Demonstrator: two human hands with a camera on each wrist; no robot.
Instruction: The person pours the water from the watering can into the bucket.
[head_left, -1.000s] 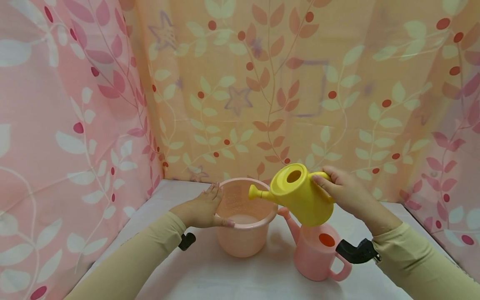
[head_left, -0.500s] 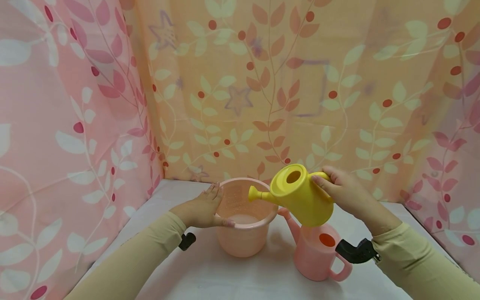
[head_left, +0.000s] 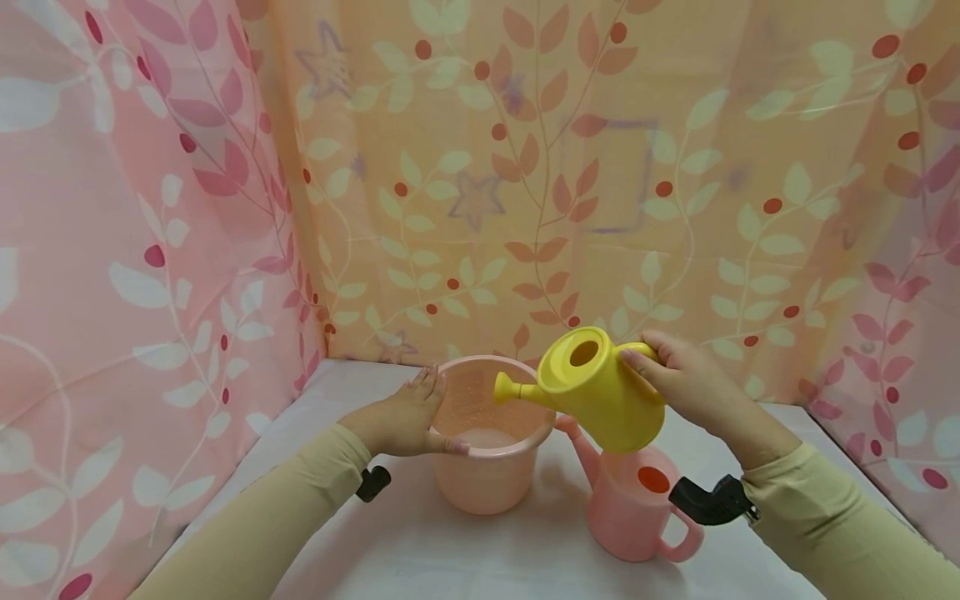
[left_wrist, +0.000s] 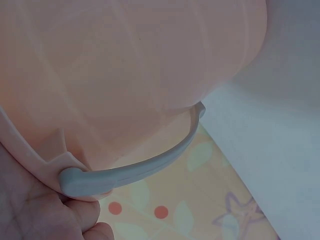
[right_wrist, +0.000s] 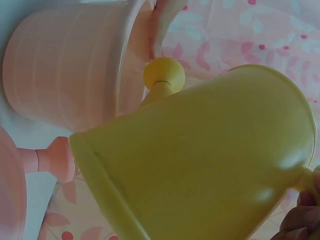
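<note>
My right hand (head_left: 697, 387) grips the handle of a yellow watering can (head_left: 615, 400), which hangs in the air tilted to the left. Its spout rose (head_left: 506, 388) points over the opening of a light pink bucket (head_left: 487, 483). On the bucket's left rim rests my left hand (head_left: 401, 417), fingers straight and thumb along the near edge. The left wrist view shows the bucket's grey handle (left_wrist: 140, 172) hanging beside that hand. Fingers of the right hand (right_wrist: 302, 215) show at the edge of the right wrist view. I cannot tell whether water leaves the spout.
A pink watering can (head_left: 633, 508) stands on the white table (head_left: 420, 558) below the yellow one, its spout close to the bucket. Leaf-patterned cloth (head_left: 480, 275) encloses the back and sides.
The yellow watering can and my right hand have shifted very slightly to the left. The left hand, bucket and pink watering can stay in place.
</note>
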